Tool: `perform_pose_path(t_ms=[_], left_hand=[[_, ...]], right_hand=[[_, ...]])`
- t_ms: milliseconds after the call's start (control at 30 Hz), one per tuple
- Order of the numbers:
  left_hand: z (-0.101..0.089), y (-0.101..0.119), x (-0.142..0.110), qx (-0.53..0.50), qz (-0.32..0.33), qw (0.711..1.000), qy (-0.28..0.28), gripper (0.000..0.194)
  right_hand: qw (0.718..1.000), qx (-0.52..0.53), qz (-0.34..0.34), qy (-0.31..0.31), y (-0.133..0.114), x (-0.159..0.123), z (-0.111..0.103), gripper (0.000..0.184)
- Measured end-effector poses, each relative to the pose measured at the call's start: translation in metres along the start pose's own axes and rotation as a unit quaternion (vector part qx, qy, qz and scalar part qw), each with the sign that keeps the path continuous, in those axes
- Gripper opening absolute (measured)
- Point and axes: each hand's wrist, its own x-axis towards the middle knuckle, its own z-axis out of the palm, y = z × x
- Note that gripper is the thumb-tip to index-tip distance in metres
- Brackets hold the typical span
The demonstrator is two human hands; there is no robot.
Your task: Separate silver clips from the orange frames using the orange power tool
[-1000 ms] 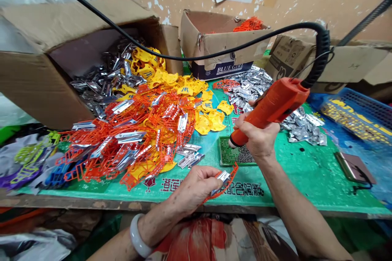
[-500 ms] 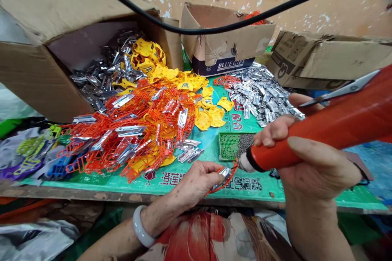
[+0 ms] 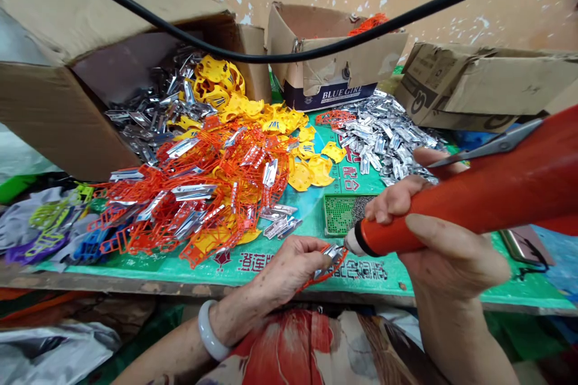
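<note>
In the head view my left hand (image 3: pixel 301 261) pinches an orange plastic frame piece (image 3: pixel 320 275) with a silver plate (image 3: pixel 333 252) on it. My right hand (image 3: pixel 445 246) is wrapped round an orange-red electric screwdriver (image 3: pixel 487 192), a silver lever-like strip (image 3: pixel 501 143) running along its upper side. The screwdriver's white nose (image 3: pixel 353 245) points down left at the silver plate; its tip is too small to make out, so contact is unclear. Just behind the nose is a green perforated tray (image 3: pixel 338 215) holding small metal screws (image 3: pixel 359 207).
A heap of orange frames (image 3: pixel 198 192) lies left, yellow plastic pieces (image 3: pixel 311 171) behind it. Silver plates (image 3: pixel 383 132) are piled at the back right. Cardboard boxes (image 3: pixel 334 66) line the wall. A black cable (image 3: pixel 280 58) hangs across the view. A phone-like object (image 3: pixel 526 246) lies right.
The screwdriver has moved slightly left and down, so its nose is now at the silver plate. My left hand has kept its hold nearly in place. The black cable hangs lower.
</note>
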Motion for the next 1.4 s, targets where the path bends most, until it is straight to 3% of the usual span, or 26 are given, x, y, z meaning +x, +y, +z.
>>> perform_pose_path(t_ms=[867,1400], left_hand=[[0.006,-0.005,0.0,0.015,-0.002,1.0,0.005,0.018],[0.005,-0.003,0.0,0.018,-0.003,1.0,-0.013,0.014]], right_hand=[[0.998,-0.047,0.008,-0.032,0.006,-0.01,0.0,0.049],[0.997,-0.028,-0.036,-0.06,0.015,-0.02,-0.006,0.044]])
